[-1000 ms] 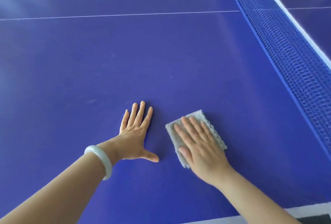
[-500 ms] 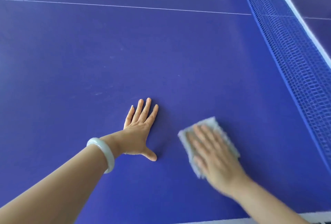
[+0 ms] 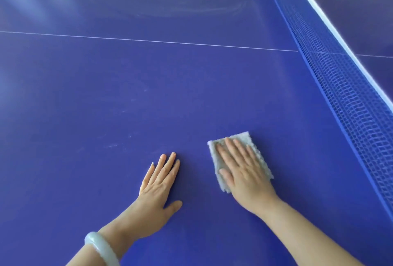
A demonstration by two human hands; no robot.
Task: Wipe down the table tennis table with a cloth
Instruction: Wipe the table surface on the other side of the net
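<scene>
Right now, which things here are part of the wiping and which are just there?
In the job: grey fluffy cloth; right hand pressing it; blue table tennis table.
Just there: blue mesh net; pale bangle; left hand resting flat.

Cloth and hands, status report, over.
Right hand flat on grey cloth, pressing it to table. Left hand flat on table beside it. Net to the right, apart from cloth.

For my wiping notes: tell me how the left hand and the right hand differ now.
The right hand lies flat on the grey cloth; the left hand lies on the bare table tennis table. The left wrist wears a pale bangle; the right wrist is bare. The right hand is nearer the net than the left hand. Both are palm down, fingers straight.
</scene>
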